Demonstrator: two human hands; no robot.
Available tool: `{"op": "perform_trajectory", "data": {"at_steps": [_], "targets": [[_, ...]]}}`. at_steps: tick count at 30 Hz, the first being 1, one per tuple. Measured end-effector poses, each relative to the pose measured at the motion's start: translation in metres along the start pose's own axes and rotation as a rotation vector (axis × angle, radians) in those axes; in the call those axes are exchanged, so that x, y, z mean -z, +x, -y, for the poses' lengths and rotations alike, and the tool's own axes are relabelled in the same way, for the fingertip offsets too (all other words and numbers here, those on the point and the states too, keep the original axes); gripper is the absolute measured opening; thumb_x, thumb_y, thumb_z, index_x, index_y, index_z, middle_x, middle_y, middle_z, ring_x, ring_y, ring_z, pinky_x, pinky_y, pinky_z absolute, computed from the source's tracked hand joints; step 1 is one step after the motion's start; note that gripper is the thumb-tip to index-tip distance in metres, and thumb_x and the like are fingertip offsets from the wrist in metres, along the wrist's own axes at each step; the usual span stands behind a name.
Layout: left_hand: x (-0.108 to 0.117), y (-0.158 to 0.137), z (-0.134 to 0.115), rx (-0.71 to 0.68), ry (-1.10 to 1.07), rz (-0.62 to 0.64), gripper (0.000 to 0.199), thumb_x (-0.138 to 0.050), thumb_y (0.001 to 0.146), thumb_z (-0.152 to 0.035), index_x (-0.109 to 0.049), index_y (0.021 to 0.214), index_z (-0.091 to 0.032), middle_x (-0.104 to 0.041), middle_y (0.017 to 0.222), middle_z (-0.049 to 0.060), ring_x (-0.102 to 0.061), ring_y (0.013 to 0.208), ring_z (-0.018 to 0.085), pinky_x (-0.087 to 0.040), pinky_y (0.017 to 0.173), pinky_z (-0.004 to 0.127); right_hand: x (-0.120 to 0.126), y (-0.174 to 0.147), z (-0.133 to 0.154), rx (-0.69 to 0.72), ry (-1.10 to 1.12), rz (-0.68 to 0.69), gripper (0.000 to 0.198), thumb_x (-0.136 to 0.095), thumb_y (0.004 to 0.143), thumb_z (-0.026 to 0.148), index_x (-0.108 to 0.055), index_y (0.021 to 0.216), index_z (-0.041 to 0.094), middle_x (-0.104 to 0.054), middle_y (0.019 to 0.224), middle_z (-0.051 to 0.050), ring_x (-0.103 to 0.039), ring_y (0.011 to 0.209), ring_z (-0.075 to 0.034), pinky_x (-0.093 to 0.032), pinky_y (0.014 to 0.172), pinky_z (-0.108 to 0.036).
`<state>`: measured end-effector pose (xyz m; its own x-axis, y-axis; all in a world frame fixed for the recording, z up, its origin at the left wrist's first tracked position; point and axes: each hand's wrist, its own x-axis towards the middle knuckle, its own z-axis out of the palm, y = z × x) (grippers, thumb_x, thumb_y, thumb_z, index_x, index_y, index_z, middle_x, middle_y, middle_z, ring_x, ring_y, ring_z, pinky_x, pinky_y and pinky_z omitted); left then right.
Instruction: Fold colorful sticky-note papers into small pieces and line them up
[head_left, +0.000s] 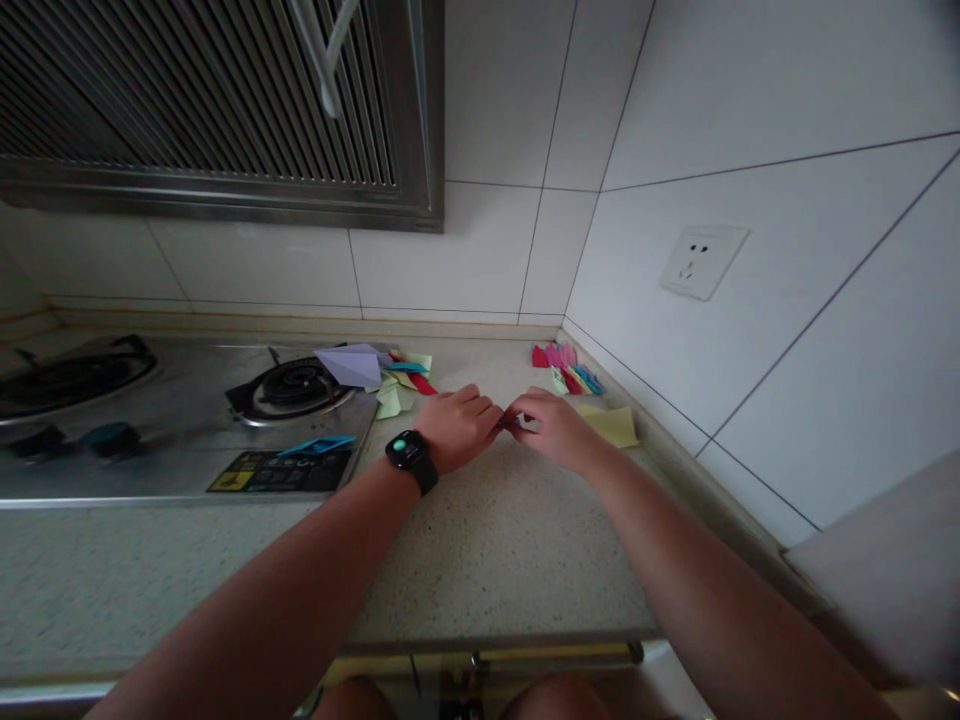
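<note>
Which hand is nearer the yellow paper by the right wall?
Right: the right hand is just left of the yellow paper, overlapping it in view; the left hand is farther left.

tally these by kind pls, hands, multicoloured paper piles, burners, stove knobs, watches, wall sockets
Hands: 2
Multicoloured paper piles: 2
Burners: 2
Stove knobs: 2
Watches: 1
Wall sockets: 1
Total: 10

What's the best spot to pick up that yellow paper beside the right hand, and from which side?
Probably pinch the yellow paper by its right end, coming from the right wall side: that end is uncovered, while the right hand hides its left end.
</note>
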<state>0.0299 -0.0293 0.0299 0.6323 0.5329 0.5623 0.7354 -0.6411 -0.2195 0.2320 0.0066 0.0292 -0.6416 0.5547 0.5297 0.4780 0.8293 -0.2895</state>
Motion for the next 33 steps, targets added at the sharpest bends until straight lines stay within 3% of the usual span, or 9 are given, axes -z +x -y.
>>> {"op": "perform_trajectory", "data": {"at_steps": [10, 20, 25, 33], "targets": [[0.0, -0.001, 0.001, -0.023, 0.022, -0.033, 0.022, -0.04, 0.096, -0.021, -0.06, 0.106, -0.02, -0.063, 0.081, 0.006, -0.051, 0.083, 0.02, -0.041, 0.065, 0.03, 0.005, 0.0, -0.001, -0.059, 0.038, -0.06, 0.005, -0.065, 0.076, 0.017, -0.065, 0.081, 0.02, -0.062, 0.075, -0.002, -0.054, 0.069, -0.014, -0.043, 0.066, -0.027], [-0.002, -0.002, 0.002, -0.037, 0.019, -0.047, 0.023, -0.04, 0.096, -0.019, -0.062, 0.101, -0.02, -0.062, 0.08, 0.006, -0.052, 0.083, 0.019, -0.042, 0.065, 0.029, 0.01, -0.002, -0.003, -0.077, 0.024, -0.115, 0.009, -0.064, 0.08, 0.028, -0.064, 0.083, 0.02, -0.062, 0.078, -0.004, -0.054, 0.071, -0.016, -0.043, 0.066, -0.029], [-0.006, -0.004, 0.004, -0.033, 0.015, -0.062, 0.023, -0.041, 0.096, -0.019, -0.061, 0.105, -0.022, -0.063, 0.083, 0.006, -0.052, 0.083, 0.019, -0.042, 0.066, 0.029, 0.014, -0.003, -0.01, -0.097, 0.026, -0.039, 0.015, -0.059, 0.085, 0.031, -0.066, 0.093, 0.021, -0.066, 0.087, -0.006, -0.056, 0.074, -0.017, -0.044, 0.07, -0.031], [-0.002, -0.004, 0.005, -0.03, 0.013, -0.062, 0.022, -0.042, 0.095, -0.02, -0.06, 0.107, -0.022, -0.062, 0.09, 0.006, -0.051, 0.086, 0.019, -0.044, 0.068, 0.029, 0.01, -0.003, -0.015, -0.254, 0.174, 0.066, 0.024, -0.053, 0.086, 0.039, -0.067, 0.091, 0.02, -0.069, 0.082, -0.004, -0.06, 0.072, -0.017, -0.046, 0.067, -0.03]]}}
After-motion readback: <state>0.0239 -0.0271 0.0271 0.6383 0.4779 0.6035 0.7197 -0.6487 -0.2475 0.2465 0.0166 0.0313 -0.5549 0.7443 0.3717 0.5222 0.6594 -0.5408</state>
